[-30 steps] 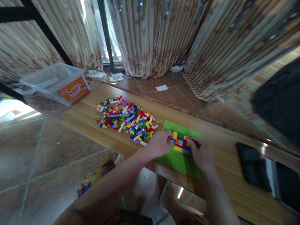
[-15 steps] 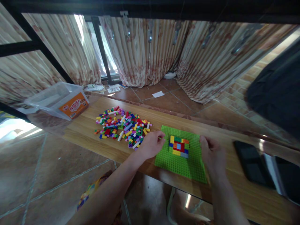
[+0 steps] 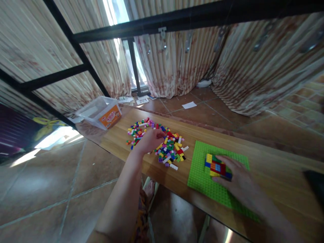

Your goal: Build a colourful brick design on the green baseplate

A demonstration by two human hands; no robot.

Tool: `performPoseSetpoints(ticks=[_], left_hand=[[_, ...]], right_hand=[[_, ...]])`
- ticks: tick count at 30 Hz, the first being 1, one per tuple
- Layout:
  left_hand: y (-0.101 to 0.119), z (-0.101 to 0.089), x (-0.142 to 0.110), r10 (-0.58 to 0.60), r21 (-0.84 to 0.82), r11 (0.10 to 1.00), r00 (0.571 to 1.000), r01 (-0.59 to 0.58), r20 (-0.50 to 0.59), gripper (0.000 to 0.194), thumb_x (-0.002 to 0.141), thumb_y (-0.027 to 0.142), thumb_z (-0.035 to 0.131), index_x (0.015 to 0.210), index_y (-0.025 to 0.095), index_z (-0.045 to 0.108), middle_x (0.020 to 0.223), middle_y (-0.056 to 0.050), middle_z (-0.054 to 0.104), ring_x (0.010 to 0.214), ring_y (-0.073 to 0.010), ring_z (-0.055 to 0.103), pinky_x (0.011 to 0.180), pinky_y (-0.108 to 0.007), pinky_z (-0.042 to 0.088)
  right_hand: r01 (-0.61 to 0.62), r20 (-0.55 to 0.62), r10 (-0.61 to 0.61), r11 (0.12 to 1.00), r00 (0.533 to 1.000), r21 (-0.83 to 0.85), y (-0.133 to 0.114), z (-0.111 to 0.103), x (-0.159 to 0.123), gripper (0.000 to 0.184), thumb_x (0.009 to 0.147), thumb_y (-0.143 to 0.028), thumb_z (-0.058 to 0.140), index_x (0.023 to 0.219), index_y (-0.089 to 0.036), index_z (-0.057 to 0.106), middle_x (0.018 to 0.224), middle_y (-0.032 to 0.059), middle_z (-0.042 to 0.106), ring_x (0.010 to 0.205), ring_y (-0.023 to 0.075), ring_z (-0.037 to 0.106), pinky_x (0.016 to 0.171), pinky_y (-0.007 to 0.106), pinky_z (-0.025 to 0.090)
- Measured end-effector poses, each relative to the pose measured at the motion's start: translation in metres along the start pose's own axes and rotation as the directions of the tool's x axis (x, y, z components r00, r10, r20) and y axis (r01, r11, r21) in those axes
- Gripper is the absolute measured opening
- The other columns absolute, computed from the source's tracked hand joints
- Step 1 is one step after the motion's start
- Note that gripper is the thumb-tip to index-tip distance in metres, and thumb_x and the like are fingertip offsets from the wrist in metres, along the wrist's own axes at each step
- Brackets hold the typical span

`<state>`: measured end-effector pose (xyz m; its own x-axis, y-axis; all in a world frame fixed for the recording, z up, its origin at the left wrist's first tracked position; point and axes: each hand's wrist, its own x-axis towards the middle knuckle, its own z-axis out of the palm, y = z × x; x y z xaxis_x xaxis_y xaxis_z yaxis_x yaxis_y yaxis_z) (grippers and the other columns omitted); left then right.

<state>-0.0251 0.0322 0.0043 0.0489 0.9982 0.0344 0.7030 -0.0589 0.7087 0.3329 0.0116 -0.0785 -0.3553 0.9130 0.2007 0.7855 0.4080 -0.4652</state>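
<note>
My left hand [image 3: 150, 140] reaches over the pile of loose plastic building bricks [image 3: 172, 148], fingers bent and a little apart, with no brick visible in them. Part of the pile is hidden beneath it. On the green studded baseplate [image 3: 199, 182] sits a small flat build of bricks [image 3: 217, 167] in red, yellow, blue, orange and green. My right hand [image 3: 234, 175] spans that build from the right, thumb along its near edge and fingers over its far edge. The build's right end is partly covered by the hand.
A clear plastic tub [image 3: 101, 113] with an orange label stands at the far left of the wooden bench [image 3: 121, 145]. A dark flat object [image 3: 314, 184] lies at the right edge. Papers [image 3: 189, 105] lie on the floor before the curtains [image 3: 172, 67].
My left hand has gone from the baseplate leftward to over the loose pile. My right hand left the build, passed the plate's right edge, and is back around the build. The camera has turned left.
</note>
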Motion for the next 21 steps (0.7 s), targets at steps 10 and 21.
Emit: performPoseSetpoints(ticks=[10,21], left_hand=[[-0.019,-0.015,-0.004,-0.008,0.116,0.993,0.988,-0.009,0.151,0.02,0.076,0.015,0.057,0.088,0.014,0.073,0.078,-0.001,0.073,0.069,-0.0139,0.062,0.064,-0.022,0.047],[-0.027,-0.025,-0.009,-0.098,0.28,0.954,0.994,0.105,-0.04,0.024,0.078,0.011,0.051,0.082,0.014,0.075,0.074,-0.004,0.072,0.069,-0.0147,0.061,0.064,-0.023,0.042]], right_hand=[[0.015,-0.063,-0.014,1.0,0.998,0.015,0.02,0.001,0.0,0.063,0.071,-0.051,0.07,0.128,-0.026,0.058,0.125,0.0135,0.063,0.113,0.0377,0.059,0.094,0.056,0.045],[0.167,-0.316,-0.093,0.962,0.944,0.216,-0.086,0.005,0.015,0.024,0.088,-0.044,0.062,0.101,-0.026,0.069,0.098,0.0057,0.07,0.092,0.0232,0.065,0.086,0.042,0.05]])
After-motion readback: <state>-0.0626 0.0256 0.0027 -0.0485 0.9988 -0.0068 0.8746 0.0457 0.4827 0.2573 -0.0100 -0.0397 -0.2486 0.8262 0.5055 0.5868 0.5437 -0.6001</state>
